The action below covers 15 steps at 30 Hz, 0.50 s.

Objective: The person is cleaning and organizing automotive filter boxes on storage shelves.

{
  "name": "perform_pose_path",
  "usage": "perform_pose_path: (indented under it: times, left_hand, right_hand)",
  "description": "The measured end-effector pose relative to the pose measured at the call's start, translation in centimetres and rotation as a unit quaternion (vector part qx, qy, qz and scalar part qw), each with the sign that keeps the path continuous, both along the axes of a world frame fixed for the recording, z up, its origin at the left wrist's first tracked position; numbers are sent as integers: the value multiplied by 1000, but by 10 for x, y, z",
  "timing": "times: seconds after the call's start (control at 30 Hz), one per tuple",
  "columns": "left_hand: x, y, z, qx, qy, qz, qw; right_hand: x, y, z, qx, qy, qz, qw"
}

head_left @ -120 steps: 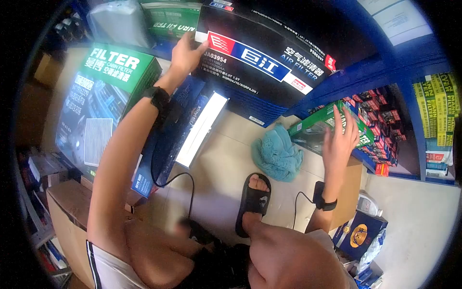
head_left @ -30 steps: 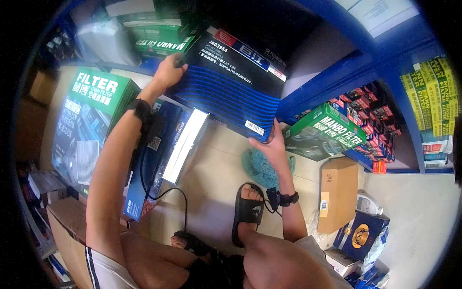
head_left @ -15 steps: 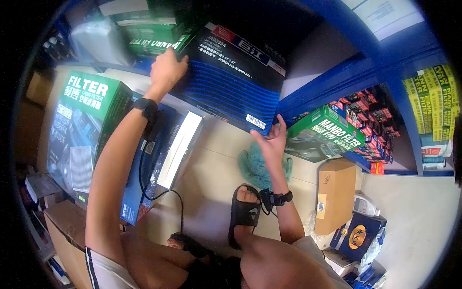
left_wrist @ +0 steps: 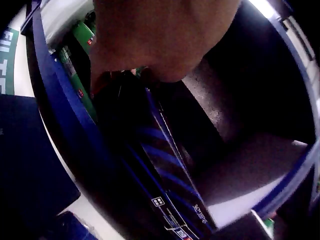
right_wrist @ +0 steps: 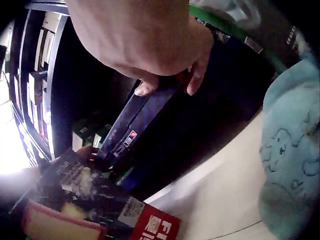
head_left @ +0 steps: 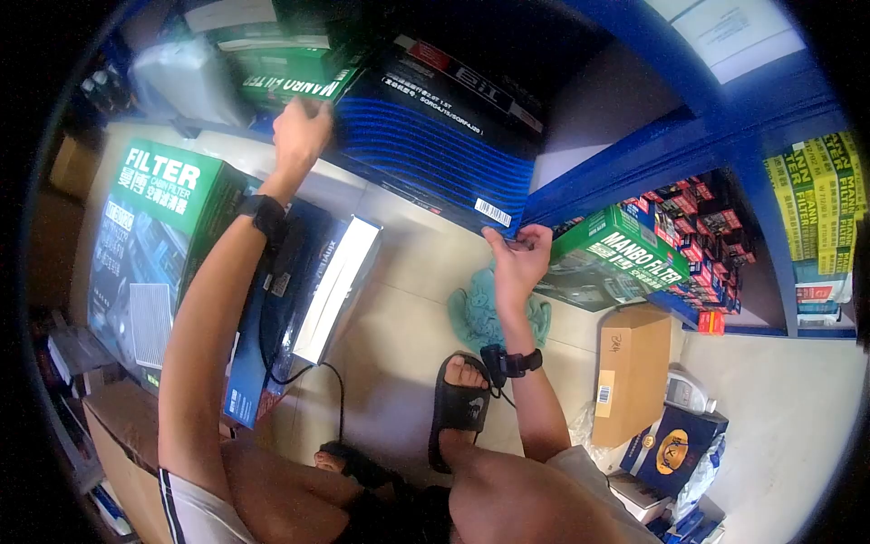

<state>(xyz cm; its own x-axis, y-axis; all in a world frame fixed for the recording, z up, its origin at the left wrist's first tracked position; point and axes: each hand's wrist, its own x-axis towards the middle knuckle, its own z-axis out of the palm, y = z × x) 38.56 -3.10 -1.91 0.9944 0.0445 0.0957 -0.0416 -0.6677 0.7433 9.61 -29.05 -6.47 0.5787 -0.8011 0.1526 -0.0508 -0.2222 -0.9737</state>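
Black-and-blue air filter box (head_left: 435,136) sits tilted at the front edge of the blue rack's bottom shelf (head_left: 634,154), barcode end toward the person. L hand (head_left: 299,131) lies on the box's left corner; fingers hidden, can't tell if curled. R hand (head_left: 518,258) pinches the near right corner, fingers curled. Green MANBO box (head_left: 625,254) is just beside the R hand, w/ a teal cloth (head_left: 476,313) on the floor below.
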Motion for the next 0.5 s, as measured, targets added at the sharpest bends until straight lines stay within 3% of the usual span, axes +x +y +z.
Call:
perform_pose_path:
  times: [0.03, 0.1, 0.13, 0.2, 0.33, 0.4, 0.5]
  left_hand:
    - [-10, -3, 15, 1, 1, -2, 1000]
    - [-23, -7, 42, 34, 141, 36, 989]
    - [-19, -5, 32, 35, 141, 35, 989]
    - [-11, 1, 17, -9, 85, -18, 996]
    - [-13, 4, 19, -54, 130, -57, 988]
    - [-13, 3, 16, -72, 121, -59, 988]
    - [-7, 5, 10, -122, 154, -55, 979]
  right_hand:
    - [-1, -1, -4, 1, 1, -2, 1000]
    - [-1, -1, -12, -44, 26, -17, 999]
    - [1, 0, -16, -43, 27, -18, 999]
    - [7, 4, -20, -11, -106, -9, 994]
    - [5, 0, -15, -12, -101, 21, 995]
    - [5, -4, -7, 189, -122, 13, 974]
    - [12, 4, 5, 212, -41, -5, 976]
